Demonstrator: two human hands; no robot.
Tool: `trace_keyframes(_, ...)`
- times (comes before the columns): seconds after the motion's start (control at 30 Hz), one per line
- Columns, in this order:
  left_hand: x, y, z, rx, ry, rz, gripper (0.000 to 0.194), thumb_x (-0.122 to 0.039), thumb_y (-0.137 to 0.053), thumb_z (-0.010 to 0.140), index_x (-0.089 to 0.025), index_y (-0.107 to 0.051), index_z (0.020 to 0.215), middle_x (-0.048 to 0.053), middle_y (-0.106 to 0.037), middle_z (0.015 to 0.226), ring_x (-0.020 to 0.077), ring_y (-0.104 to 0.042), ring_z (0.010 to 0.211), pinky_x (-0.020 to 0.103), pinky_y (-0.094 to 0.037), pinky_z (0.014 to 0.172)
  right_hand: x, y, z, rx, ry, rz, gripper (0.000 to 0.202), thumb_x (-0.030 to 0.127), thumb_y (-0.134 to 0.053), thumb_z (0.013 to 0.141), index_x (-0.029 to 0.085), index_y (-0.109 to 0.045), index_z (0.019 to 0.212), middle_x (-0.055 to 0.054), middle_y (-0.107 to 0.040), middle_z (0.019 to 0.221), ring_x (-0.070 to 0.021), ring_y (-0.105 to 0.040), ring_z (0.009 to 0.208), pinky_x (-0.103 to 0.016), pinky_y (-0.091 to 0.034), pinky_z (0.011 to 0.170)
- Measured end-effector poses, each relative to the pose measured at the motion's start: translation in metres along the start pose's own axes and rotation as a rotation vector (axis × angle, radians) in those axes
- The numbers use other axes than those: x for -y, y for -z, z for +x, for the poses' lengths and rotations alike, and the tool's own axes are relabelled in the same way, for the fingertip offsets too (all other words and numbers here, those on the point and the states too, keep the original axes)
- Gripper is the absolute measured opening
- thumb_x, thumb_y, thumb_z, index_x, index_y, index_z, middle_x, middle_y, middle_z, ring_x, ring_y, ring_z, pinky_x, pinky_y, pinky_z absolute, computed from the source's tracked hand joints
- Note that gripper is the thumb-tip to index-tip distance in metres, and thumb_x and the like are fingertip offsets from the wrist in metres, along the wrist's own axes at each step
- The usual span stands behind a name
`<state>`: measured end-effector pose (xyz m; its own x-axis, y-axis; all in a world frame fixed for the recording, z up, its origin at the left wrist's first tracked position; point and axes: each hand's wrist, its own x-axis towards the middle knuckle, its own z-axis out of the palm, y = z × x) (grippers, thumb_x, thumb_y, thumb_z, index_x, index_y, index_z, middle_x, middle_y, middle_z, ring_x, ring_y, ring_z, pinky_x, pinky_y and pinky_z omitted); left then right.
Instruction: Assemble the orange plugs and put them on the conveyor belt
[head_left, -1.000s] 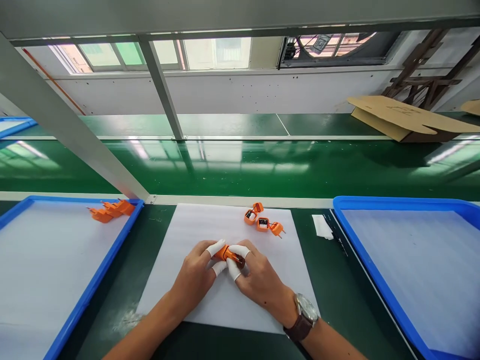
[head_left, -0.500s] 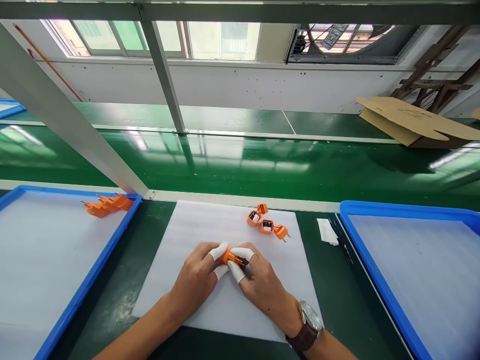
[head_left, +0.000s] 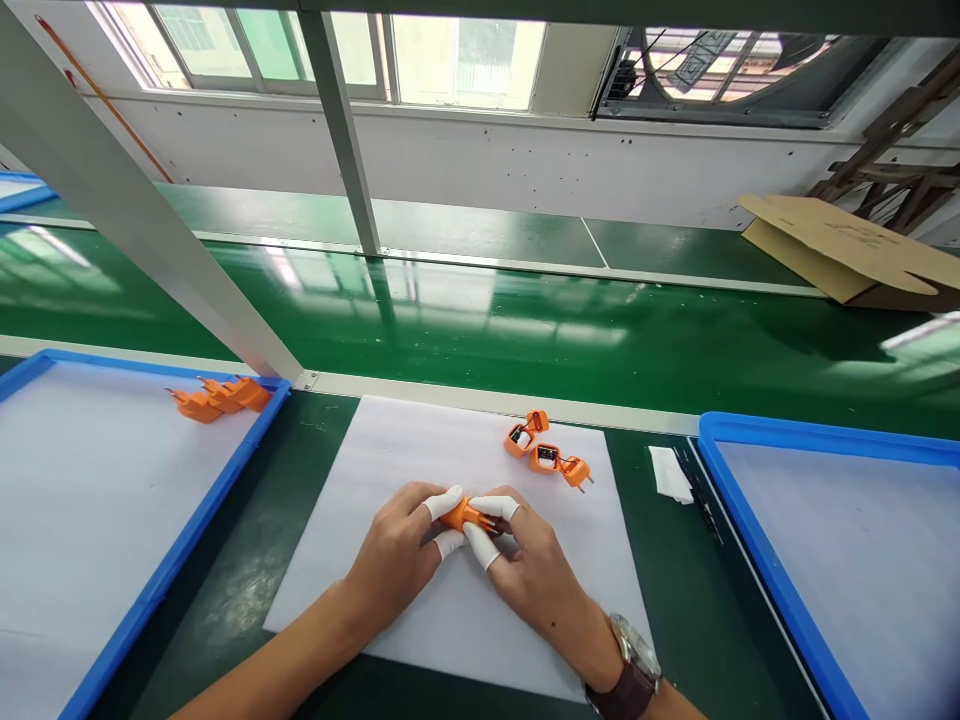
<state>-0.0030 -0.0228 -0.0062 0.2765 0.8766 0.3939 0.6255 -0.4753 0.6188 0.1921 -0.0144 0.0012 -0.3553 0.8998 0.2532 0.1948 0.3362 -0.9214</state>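
Note:
Between my two hands, over the white sheet (head_left: pixel 420 440), is an orange plug adapter (head_left: pixel 459 514) with its metal pins pointing right. My left hand (head_left: pixel 409 540) pinches its left end with thumb and forefinger. From the other side, my right hand (head_left: pixel 525 550) grips it near the pins, with white finger cots on the thumb and forefinger of both hands. Beyond my right hand lie two opened orange plug housings (head_left: pixel 545 458) (head_left: pixel 519 438), dark parts and wires showing inside, each joined to a smaller orange pin piece.
To the left, a blue-rimmed tray (head_left: pixel 217 500) holds several orange plugs (head_left: pixel 221 396) in its far corner. Another blue-rimmed tray (head_left: pixel 780 590) stands at the right, beside a white slip (head_left: pixel 670 474) and dark thin tools (head_left: pixel 699 495). A metal post (head_left: pixel 180 240) slants down behind the left tray.
The view has shifted slightly, so the scene sits a little differently. Both hands keep their hold on the orange plug adapter, which has turned only slightly if at all.

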Motion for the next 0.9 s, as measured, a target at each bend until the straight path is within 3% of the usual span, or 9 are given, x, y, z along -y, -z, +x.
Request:
trace_keyframes(0.17,-0.002,-0.004,0.0,-0.024,-0.019,0.042,0.045,-0.01,-0.061,0.088,-0.029,-0.059,0.128,0.007,-0.069,0.108,0.0224,-0.068,0.094,0.037,-0.061,0.078,-0.001,0.0,0.006,0.003,-0.061,0.04,0.013,0.018,-0.058,0.092,0.023,-0.063,0.103,-0.004,-0.062,0.093,-0.0164,-0.059,0.075,-0.031,-0.054,0.065)
trace_keyframes(0.33,-0.008,0.002,0.006,0.059,0.076,0.016,0.045,-0.013,-0.061,0.088,-0.028,-0.057,0.13,0.009,-0.065,0.121,0.0257,-0.066,0.109,0.041,-0.06,0.09,-0.004,0.002,0.009,-0.016,-0.152,0.172,0.013,0.033,-0.062,0.094,0.021,-0.065,0.097,-0.004,-0.066,0.093,-0.0167,-0.063,0.077,-0.031,-0.056,0.069)
trace_keyframes(0.47,-0.006,0.011,0.009,0.127,0.205,-0.207,0.04,-0.018,-0.061,0.089,-0.029,-0.058,0.127,0.008,-0.061,0.126,0.0193,-0.068,0.097,0.036,-0.062,0.086,-0.003,0.008,0.01,-0.013,-0.241,0.327,0.037,0.047,-0.045,0.102,0.017,-0.066,0.095,-0.003,-0.066,0.077,-0.0153,-0.064,0.065,-0.03,-0.055,0.063)
trace_keyframes(0.57,0.001,0.014,0.01,0.114,0.322,-0.448,0.039,-0.022,-0.064,0.088,-0.026,-0.059,0.127,0.009,-0.059,0.129,0.0194,-0.069,0.1,0.038,-0.061,0.091,-0.004,0.01,0.01,-0.04,-0.247,0.363,0.042,0.049,-0.041,0.103,0.016,-0.066,0.099,-0.003,-0.066,0.074,-0.015,-0.063,0.062,-0.03,-0.055,0.061)
trace_keyframes(0.73,0.004,0.013,0.011,0.104,0.373,-0.586,0.039,-0.029,-0.067,0.088,-0.023,-0.061,0.126,0.009,-0.063,0.124,0.021,-0.068,0.105,0.041,-0.057,0.098,-0.005,0.006,0.007,-0.022,-0.136,0.206,0.029,0.04,-0.05,0.101,0.018,-0.067,0.109,-0.002,-0.066,0.081,-0.0146,-0.063,0.065,-0.028,-0.054,0.061)
trace_keyframes(0.83,-0.007,0.018,0.012,0.106,0.337,-0.445,0.036,-0.03,-0.067,0.087,-0.023,-0.063,0.122,0.007,-0.066,0.115,0.0199,-0.068,0.098,0.04,-0.057,0.094,-0.003,0.004,0.004,-0.006,0.022,0.055,0.028,0.031,-0.053,0.099,0.022,-0.065,0.121,-0.003,-0.065,0.09,-0.0149,-0.06,0.068,-0.029,-0.054,0.062)
trace_keyframes(0.9,-0.012,0.03,0.012,0.048,0.303,-0.262,0.037,-0.03,-0.069,0.085,-0.025,-0.065,0.122,0.006,-0.067,0.112,0.0187,-0.066,0.092,0.039,-0.056,0.091,-0.002,0.003,0.001,0.004,0.109,-0.025,0.028,0.028,-0.051,0.099,0.024,-0.065,0.123,-0.004,-0.064,0.092,-0.0154,-0.058,0.069,-0.029,-0.052,0.061)
